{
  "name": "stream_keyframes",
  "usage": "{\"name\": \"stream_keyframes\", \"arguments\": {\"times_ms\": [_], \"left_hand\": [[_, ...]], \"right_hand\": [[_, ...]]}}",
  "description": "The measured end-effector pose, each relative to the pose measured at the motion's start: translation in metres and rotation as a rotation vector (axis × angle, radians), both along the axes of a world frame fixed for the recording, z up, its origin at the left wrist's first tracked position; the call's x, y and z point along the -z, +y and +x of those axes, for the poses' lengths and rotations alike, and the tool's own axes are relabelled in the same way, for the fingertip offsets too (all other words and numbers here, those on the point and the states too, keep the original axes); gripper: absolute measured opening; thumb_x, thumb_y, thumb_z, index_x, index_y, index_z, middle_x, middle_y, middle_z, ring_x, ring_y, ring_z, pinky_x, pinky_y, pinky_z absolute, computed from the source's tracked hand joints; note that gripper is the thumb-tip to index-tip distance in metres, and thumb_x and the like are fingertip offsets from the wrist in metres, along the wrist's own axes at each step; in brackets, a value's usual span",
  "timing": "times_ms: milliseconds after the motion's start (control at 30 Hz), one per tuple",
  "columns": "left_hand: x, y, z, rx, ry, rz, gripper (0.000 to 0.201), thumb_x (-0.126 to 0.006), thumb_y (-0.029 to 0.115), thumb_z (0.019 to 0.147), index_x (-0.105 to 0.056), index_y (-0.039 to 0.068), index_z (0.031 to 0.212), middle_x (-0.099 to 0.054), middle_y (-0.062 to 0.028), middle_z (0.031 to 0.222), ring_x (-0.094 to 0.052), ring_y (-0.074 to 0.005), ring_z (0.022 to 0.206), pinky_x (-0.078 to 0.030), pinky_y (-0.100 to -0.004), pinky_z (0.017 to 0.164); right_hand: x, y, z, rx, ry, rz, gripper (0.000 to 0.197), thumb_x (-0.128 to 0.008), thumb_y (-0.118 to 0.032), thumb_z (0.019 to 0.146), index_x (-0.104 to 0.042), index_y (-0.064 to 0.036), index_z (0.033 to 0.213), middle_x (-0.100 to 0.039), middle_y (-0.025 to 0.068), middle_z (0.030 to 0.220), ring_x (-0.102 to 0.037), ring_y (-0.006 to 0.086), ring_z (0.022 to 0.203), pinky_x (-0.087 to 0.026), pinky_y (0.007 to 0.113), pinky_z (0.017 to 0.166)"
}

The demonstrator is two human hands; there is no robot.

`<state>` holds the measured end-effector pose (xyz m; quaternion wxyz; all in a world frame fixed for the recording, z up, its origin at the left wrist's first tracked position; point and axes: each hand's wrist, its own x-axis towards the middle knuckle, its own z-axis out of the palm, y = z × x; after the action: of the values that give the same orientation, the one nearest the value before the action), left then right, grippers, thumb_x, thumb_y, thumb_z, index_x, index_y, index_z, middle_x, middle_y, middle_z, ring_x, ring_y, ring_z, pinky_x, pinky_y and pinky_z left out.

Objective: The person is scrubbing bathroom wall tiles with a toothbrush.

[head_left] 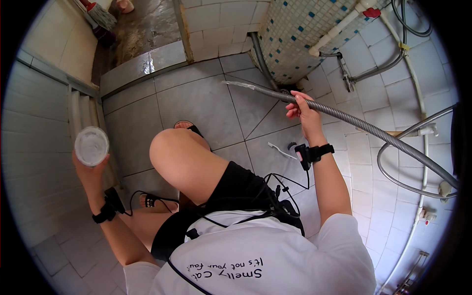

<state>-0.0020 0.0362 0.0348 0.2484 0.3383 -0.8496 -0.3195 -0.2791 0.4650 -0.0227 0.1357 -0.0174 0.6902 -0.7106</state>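
My left hand (pixel 90 172) is closed around a round white tub (pixel 92 146), held up near the white wall on the left. Its round face is turned upward; whether that is a lid or the open inside I cannot tell. On the right, my right hand (pixel 308 117) grips a grey corrugated hose (pixel 354 120) a short way behind its end. A clear stream of water (pixel 240 85) seems to run from the hose end toward the left, above the grey floor tiles (pixel 196 98).
A white-handled brush-like thing (pixel 282 150) lies on the floor by my right wrist. A mosaic-tiled column (pixel 295 39) stands ahead, with pipes and a metal tap (pixel 348 81) beside it. A raised sill (pixel 142 64) borders a wet area with a mop (pixel 102 18).
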Motion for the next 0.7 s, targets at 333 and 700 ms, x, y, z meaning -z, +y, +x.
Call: {"name": "stream_keyframes", "arguments": {"times_ms": [333, 700], "left_hand": [[0.002, -0.002, -0.004, -0.002, 0.034, -0.013, 0.073, -0.075, 0.007, 0.061, -0.035, 0.000, 0.123, -0.044, -0.0113, 0.120, -0.042, -0.0220, 0.112, -0.033, -0.0316, 0.094], [0.013, -0.010, -0.004, -0.005, 0.008, -0.024, 0.068, -0.074, 0.012, 0.066, -0.039, 0.001, 0.123, -0.045, -0.0125, 0.121, -0.043, -0.0230, 0.113, -0.033, -0.0327, 0.094]], "right_hand": [[0.036, 0.057, -0.014, 0.168, -0.084, 0.174, 0.029, -0.055, -0.025, 0.084, -0.056, -0.0021, 0.103, -0.058, 0.0068, 0.067, -0.054, 0.0108, 0.048, -0.043, 0.021, 0.044], [0.069, 0.135, 0.042, 0.221, -0.311, 0.366, 0.028, -0.055, -0.024, 0.084, -0.056, -0.0013, 0.101, -0.056, 0.0077, 0.065, -0.053, 0.0111, 0.046, -0.042, 0.021, 0.041]]}}
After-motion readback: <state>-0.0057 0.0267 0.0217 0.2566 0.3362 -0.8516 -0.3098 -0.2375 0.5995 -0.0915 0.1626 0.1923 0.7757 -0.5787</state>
